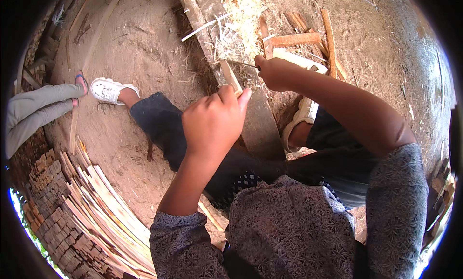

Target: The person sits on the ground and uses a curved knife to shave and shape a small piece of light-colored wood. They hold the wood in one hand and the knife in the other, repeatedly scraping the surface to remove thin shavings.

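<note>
My left hand (212, 117) is wrapped round the near end of a short pale wooden strip (230, 75), its thumb pointing up beside it. The strip's far end rests over a thick wooden plank (260, 122) that runs away from me between my legs. Closed on a knife, my right hand (276, 73) is to the right of the plank; its handle is mostly hidden in the fist. The thin dark knife blade (241, 63) points left, across the strip's far end. Whether the edge touches the wood I cannot tell.
Pale shavings (243, 18) cover the plank's far part, with a thin white sliver (205, 28) on it. Brown wood offcuts (295, 39) lie at the right. Another person's legs (41, 107) are at the left. Stacked wood strips (103, 202) fill the lower left.
</note>
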`<move>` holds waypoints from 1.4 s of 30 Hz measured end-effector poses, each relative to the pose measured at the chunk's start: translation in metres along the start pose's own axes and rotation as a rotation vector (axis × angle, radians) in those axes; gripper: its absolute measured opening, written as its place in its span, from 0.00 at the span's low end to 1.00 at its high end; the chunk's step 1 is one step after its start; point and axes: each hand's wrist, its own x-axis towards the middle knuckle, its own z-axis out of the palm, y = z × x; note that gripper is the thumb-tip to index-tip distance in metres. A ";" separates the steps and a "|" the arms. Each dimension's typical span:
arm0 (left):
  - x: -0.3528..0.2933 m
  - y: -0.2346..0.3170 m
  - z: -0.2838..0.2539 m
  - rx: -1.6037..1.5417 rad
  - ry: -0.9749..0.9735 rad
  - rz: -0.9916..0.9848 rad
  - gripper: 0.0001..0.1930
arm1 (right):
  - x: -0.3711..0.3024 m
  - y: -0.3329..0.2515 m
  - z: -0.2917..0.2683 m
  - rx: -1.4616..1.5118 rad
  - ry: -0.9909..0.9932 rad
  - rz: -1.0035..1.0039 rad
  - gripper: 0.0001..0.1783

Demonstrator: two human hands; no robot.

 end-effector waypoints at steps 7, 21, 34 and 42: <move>0.001 -0.020 -0.007 0.010 -0.046 -0.010 0.18 | -0.082 -0.035 -0.051 0.264 0.009 -0.113 0.16; 0.003 -0.003 -0.007 -0.064 -0.057 0.001 0.18 | -0.049 -0.028 -0.051 -0.014 -0.070 -0.072 0.16; -0.008 -0.009 0.002 -0.307 -0.040 -0.095 0.18 | 0.054 0.064 0.026 -0.073 -0.041 -0.124 0.22; -0.011 0.021 0.034 -0.260 -0.027 -0.372 0.26 | 0.030 0.057 -0.007 0.417 -0.197 0.147 0.29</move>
